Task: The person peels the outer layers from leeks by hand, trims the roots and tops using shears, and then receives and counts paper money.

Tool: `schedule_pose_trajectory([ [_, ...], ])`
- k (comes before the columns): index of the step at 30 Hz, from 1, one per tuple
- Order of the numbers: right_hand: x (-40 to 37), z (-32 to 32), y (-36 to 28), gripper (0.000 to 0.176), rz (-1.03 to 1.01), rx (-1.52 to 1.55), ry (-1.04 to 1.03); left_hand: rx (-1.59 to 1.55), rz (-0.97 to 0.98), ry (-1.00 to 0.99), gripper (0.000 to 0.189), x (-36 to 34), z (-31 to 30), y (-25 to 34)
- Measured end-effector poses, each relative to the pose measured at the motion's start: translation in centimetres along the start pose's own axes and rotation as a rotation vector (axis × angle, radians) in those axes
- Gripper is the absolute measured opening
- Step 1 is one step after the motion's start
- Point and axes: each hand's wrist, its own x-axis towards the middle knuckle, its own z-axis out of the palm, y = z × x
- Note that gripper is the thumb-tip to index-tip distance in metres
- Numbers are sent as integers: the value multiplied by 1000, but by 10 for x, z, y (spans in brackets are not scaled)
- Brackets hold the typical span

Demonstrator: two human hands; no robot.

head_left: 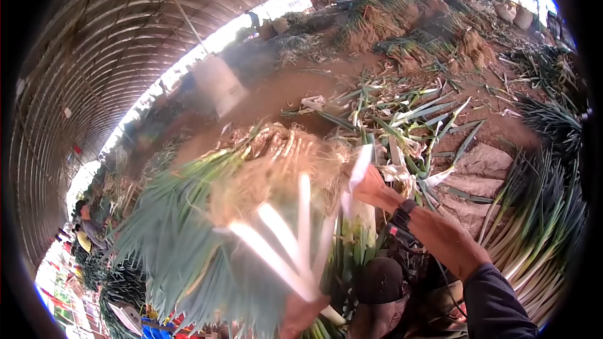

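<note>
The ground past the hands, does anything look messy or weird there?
Yes: beyond the right hand, loose leaves lie scattered in all directions on the soil. They look odd because the long stalks at far right lie side by side in a neater pile.

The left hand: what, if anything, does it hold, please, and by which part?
The left hand grips several green onions where their white stalks converge.

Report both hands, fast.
Left hand: closed, holding white stalks.
Right hand: too blurred; open or closed cannot be told.
</note>
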Motion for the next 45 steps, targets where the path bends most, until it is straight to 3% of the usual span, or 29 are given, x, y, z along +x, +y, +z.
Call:
schedule_pose_trajectory([
  [1, 10, -2, 1, 19, 88, -99, -26, 3, 4, 0, 43, 0, 1, 0],
  [3, 22, 15, 28, 16, 174, -347, 183, 5, 2, 2, 45, -4, 4, -1],
  [4, 35, 29, 66, 8, 222, -586, 496, -34, -3, 13, 47, -11, 3, 6],
  [5, 49, 43, 104, 4, 324, -768, 811, -288, 228, 82, 51, -37, -1, 16],
  [7, 25, -63, 86, 17, 482, 197, 458, -315, 54, 206, 56, -31, 1, -48],
  [8, 26, -71, 103, 15, 375, -71, 444, -369, -8, 195, 56, -29, -5, -47],
  [9, 24, -70, 115, 10, 243, -89, 392, -423, -71, 186, 57, -28, -12, -40],
  [10, 22, -64, 124, 14, 305, 36, 271, -453, -51, 188, 57, -31, -20, -29],
  [12, 1, -54, 97, 22, 25, 413, 37, -494, -26, 200, 57, -29, -30, -24],
  [14, -33, -46, 55, 29, -495, 269, -114, -512, -28, 210, 57, -23, -36, -39],
  [15, -48, -54, 18, 32, -668, -130, -147, -532, -43, 231, 57, -25, -39, -40],
  [17, -77, -33, -10, 36, -726, -424, -500, -573, -56, 277, 57, -25, -45, -37],
  [18, -68, -25, -5, 37, -910, -526, -378, -695, 27, 272, 59, -20, -44, -45],
  [19, -50, -15, 0, 39, -1085, -625, -248, -476, 32, 261, 61, -9, -45, -62],
  [20, -9, -27, 22, 38, -1011, -723, -139, -252, 29, 240, 63, 3, -49, -85],
  [22, 74, -61, 46, 38, -837, -928, 50, -377, 135, 248, 57, -8, -47, -77],
  [24, 120, -143, -7, 55, 70, -1312, 136, -540, 173, 230, 56, -8, -47, -88],
  [25, 137, -154, -11, 72, 89, -1030, 295, -680, 167, 197, 56, -8, -49, -95],
  [27, 121, -154, -19, 56, -565, -1009, 524, -964, 143, 138, 56, -7, -53, -108],
  [29, 99, -124, -32, 64, -425, -1060, 305, -759, 150, 244, 48, -3, -63, -98],
  [31, 53, -102, -64, 54, -193, -885, -176, -440, 172, 334, 43, -15, -75, -42],
  [33, 23, -47, -28, 50, -376, -422, -342, -503, 102, 403, 42, -24, -83, -9],
  [35, -29, -15, -38, 60, -545, -222, -353, -448, 100, 528, 43, -19, -91, -8],
  [37, -66, -10, -72, 60, -351, -73, -701, -534, 154, 569, 45, -16, -101, 2],
  [39, -97, 13, -83, 64, -490, -13, -667, -595, 212, 624, 44, -17, -107, 21],
  [41, -113, 26, -101, 61, -719, 249, -417, -557, 244, 585, 44, -18, -115, 41],
  [43, -123, 29, -125, 56, -810, 325, -249, -546, 254, 598, 45, -18, -116, 58],
  [45, -133, 22, -151, 50, -772, 229, -172, -542, 281, 633, 46, -17, -113, 69],
])
